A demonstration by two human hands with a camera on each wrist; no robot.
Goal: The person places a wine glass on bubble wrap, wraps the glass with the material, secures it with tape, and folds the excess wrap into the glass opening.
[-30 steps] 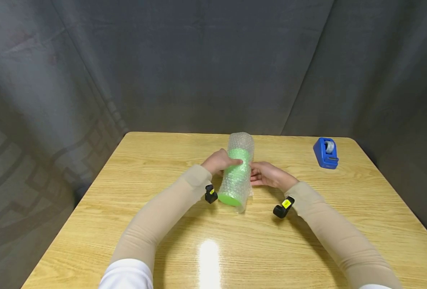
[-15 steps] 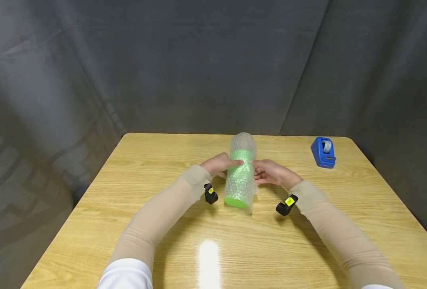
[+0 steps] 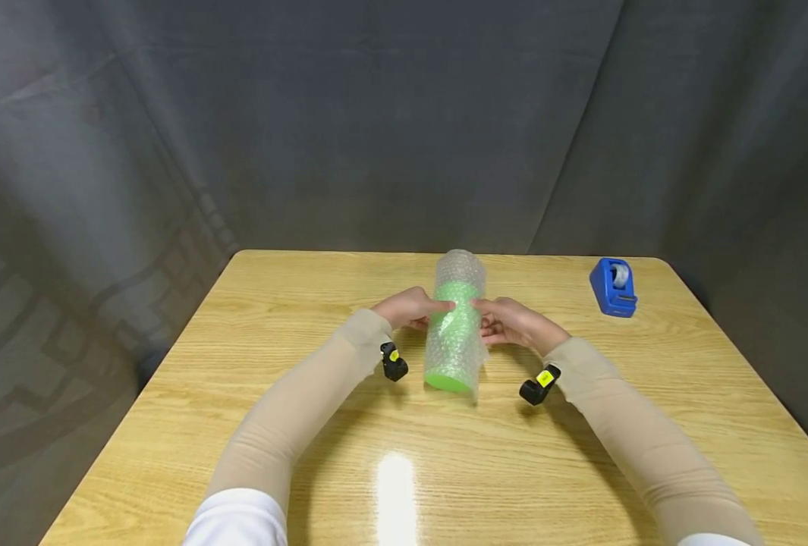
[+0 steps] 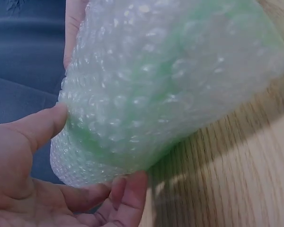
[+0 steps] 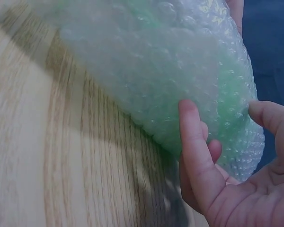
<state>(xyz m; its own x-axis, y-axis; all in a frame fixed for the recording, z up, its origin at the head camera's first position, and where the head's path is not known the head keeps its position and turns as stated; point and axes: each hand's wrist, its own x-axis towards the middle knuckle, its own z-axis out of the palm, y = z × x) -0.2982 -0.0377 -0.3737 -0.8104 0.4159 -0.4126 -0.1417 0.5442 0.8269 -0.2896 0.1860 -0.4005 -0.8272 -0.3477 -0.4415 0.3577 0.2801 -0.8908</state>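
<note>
Item one: green cylinder (image 3: 448, 381), sleeved in bubble wrap (image 3: 460, 267), lying lengthwise toward the far edge of the bench (image 3: 294, 303), between my hands; whether its full length rests there, I cannot tell. Item two: my left hand (image 3: 413, 307), fingers bent, pinching the wrapped roll against the thumb. Item three: my right hand (image 3: 513, 324), likewise pinching the opposite side. Item four: blue tape dispenser (image 3: 608, 292), well apart, rightward. Step in hand, by my judgement: snugging the wrap. Next move probably calls for one hand pinning it, freeing the other for tape.
</note>
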